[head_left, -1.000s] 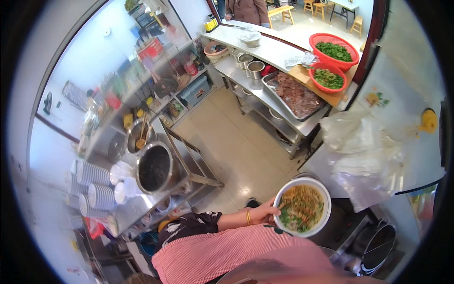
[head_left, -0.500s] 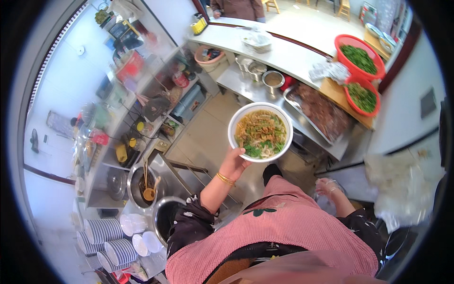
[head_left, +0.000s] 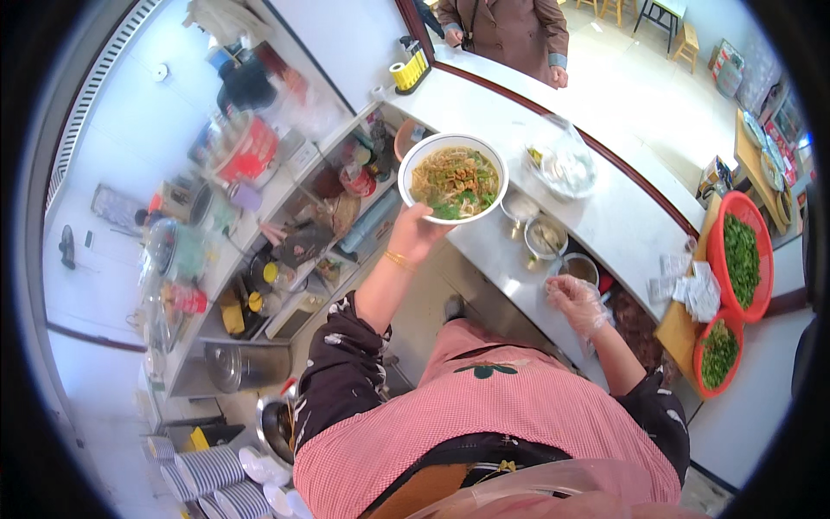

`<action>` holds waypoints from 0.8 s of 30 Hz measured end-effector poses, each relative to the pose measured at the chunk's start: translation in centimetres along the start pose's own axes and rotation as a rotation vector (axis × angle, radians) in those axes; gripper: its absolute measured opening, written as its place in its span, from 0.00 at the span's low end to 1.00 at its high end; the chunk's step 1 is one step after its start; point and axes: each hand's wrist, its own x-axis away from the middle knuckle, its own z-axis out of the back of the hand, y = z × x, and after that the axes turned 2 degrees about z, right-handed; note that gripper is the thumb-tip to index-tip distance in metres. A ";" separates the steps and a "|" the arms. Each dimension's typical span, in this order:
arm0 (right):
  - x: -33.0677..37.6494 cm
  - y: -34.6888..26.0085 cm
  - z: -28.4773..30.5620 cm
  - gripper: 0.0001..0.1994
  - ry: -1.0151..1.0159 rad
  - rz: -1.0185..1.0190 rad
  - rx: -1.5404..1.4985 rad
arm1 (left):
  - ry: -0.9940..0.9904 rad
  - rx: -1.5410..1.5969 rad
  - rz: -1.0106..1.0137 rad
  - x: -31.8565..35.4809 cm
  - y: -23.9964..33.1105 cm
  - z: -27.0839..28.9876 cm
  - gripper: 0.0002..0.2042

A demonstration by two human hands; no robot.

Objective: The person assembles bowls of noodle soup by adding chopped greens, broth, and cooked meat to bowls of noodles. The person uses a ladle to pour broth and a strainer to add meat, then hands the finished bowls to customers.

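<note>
I see the round white bowl of noodles with greens [head_left: 453,177] raised above the near edge of the white tabletop [head_left: 622,216], my left hand [head_left: 418,232] gripping its rim. My right hand [head_left: 577,303], in a clear plastic glove, hangs loosely curled, empty, beside small steel cups [head_left: 546,235].

We see the person [head_left: 510,35] beyond the counter [head_left: 622,216] cut off above the chest; the small pots' [head_left: 546,235] contents seem unreadable.
</note>
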 end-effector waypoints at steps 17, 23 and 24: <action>-18.5 -10.8 -9.6 0.13 0.348 -0.278 -0.192 | -0.041 -0.088 0.318 -38.7 8.0 10.7 0.32; -22.6 -12.6 -10.3 0.13 0.335 -0.320 -0.146 | -0.057 -0.046 0.358 -40.9 7.1 10.4 0.31; -23.2 -12.7 -10.2 0.13 0.318 -0.332 -0.134 | -0.040 -0.017 0.289 -40.4 7.0 10.8 0.30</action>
